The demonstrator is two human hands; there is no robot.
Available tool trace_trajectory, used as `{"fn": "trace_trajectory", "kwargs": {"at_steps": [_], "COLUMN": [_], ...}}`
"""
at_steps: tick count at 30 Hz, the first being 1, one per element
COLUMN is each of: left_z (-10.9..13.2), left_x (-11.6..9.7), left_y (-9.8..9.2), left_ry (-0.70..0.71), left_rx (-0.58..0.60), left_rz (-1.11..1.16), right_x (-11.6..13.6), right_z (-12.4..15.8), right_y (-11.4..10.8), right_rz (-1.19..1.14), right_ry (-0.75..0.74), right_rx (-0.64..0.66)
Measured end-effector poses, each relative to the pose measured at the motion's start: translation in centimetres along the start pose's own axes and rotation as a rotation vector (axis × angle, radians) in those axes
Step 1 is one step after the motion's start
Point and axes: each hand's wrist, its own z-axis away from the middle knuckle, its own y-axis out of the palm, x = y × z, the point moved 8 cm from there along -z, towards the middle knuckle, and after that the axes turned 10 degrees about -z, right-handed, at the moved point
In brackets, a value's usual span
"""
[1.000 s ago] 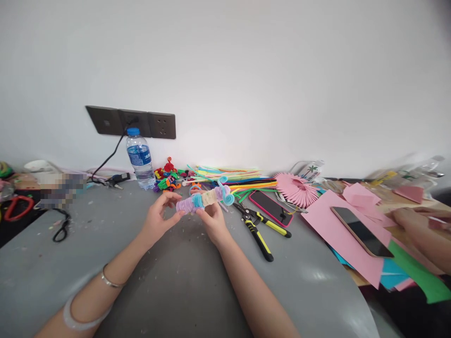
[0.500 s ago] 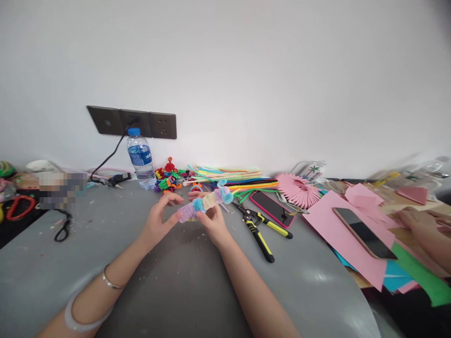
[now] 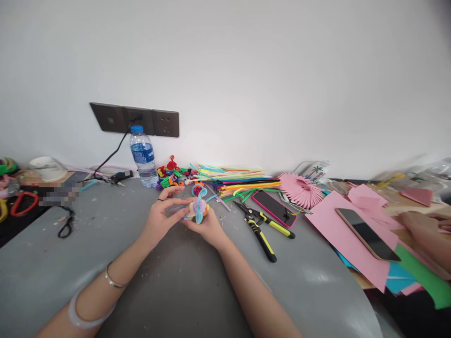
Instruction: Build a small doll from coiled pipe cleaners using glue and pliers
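A pastel pipe-cleaner caterpillar (image 3: 199,208) is held between my two hands above the grey table (image 3: 169,291). Its end with pale blue curled loops faces me, and the coiled body behind is mostly hidden. On its left side my left hand (image 3: 160,217) pinches it with thumb and fingers. My right hand (image 3: 210,230) grips it from the right and below, with some fingers out of sight behind it. Just beyond lie loose pipe cleaners (image 3: 243,174) in many colours and a heap of small bright pipe-cleaner figures (image 3: 172,174).
Right of my hands lie yellow-black pliers (image 3: 259,230) and a pink-cased phone (image 3: 273,209). A water bottle (image 3: 144,159) stands near the wall. Further right are a pink paper fan (image 3: 299,190), pink paper (image 3: 359,249), another phone (image 3: 368,234) and another person's hand (image 3: 419,225).
The caterpillar has turned from lying sideways to pointing its looped end towards me. My left fingers have moved over onto it. My right hand has shifted slightly with it.
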Motion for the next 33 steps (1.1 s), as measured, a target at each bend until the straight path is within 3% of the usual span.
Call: {"fn": "trace_trajectory", "kwargs": {"at_steps": [17,25,30,33], "left_z": [-0.1,-0.4,-0.8,-1.0], "left_x": [-0.2,-0.1,3.0,5.5], "left_y": [0.3,0.1,-1.8,-3.2], "left_ry": [-0.043,-0.092,-0.246,-0.311], "left_rx": [0.049,0.041,-0.101,-0.156], "left_rz": [-0.009,0.082,0.077,-0.06], "right_x": [-0.3,-0.8,-2.4,-2.7], "right_z": [0.3,-0.2,-0.3,-0.2], "right_y": [0.0,-2.0,-3.3,-4.0], "right_rz": [-0.024,0.067,0.013,-0.014], "right_ry": [0.08,0.02,0.063,0.064], "right_rx": [-0.028,-0.211,-0.31,-0.365]}}
